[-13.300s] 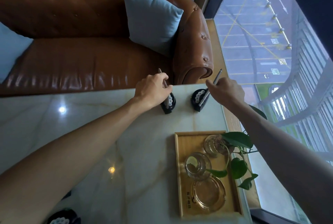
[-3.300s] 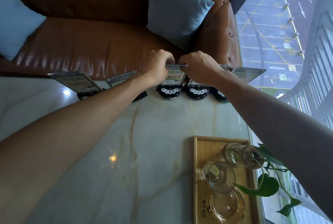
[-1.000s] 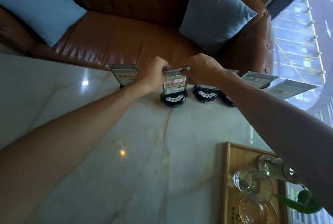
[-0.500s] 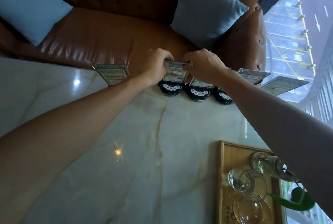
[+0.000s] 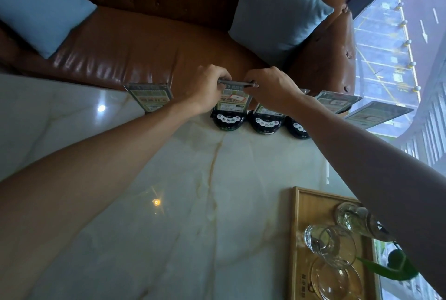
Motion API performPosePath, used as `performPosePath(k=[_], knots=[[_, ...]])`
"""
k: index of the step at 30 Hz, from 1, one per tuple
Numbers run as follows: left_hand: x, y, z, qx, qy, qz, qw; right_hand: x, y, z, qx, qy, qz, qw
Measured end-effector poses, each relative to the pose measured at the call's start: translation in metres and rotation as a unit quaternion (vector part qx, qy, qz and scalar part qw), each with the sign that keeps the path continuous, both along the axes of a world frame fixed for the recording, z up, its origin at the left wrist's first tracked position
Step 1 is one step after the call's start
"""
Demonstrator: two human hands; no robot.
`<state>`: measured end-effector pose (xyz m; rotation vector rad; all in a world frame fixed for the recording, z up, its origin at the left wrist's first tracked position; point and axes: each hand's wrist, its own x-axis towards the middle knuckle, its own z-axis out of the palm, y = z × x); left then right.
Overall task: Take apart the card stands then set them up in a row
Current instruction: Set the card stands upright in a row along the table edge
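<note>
Left hand (image 5: 205, 87) and right hand (image 5: 270, 87) each pinch one card's (image 5: 233, 99) top edge — upright in its black base (image 5: 228, 120).

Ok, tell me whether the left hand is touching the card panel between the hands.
Touching: the head view shows the left hand pinching the card panel's top left edge.

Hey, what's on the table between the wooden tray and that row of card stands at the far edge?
Nothing: in the head view that stretch of marble table between the wooden tray and the card stands is bare. Only the right forearm passes above it.
</note>
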<state>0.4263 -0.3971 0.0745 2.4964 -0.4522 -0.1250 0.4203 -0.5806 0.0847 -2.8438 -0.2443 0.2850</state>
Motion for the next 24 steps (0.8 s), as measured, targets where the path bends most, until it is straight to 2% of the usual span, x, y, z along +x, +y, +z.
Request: performPosePath(k=[6, 10, 12, 14, 16, 19, 22, 24], knots=[[0.001, 0.020, 0.014, 0.024, -0.010, 0.028, 0.999, -0.003, 0.003, 0.007, 0.008, 0.009, 0.016, 1.000], [0.008, 0.058, 0.032, 0.091, -0.044, 0.120, 0.988, 0.001, 0.030, 0.017, 0.033, -0.067, 0.029, 0.997], [0.009, 0.078, 0.035, 0.136, -0.003, 0.152, 0.979, 0.006, 0.050, 0.021, 0.039, -0.089, 0.038, 0.995], [0.004, 0.093, 0.033, 0.173, 0.074, 0.157, 0.969, 0.009, 0.067, 0.024, 0.036, -0.087, 0.037, 0.995], [-0.003, 0.104, 0.028, 0.194, 0.102, 0.159, 0.963, 0.010, 0.081, 0.025, 0.037, -0.071, 0.032, 0.996], [-0.008, 0.112, 0.022, 0.188, 0.062, 0.170, 0.965, 0.005, 0.097, 0.029, 0.038, -0.048, 0.048, 0.997], [-0.014, 0.114, 0.021, 0.139, 0.076, 0.163, 0.974, 0.000, 0.109, 0.032, 0.031, -0.024, 0.061, 0.997], [-0.016, 0.118, 0.020, 0.140, 0.080, 0.141, 0.977, -0.002, 0.117, 0.030, 0.016, -0.015, 0.076, 0.997]])
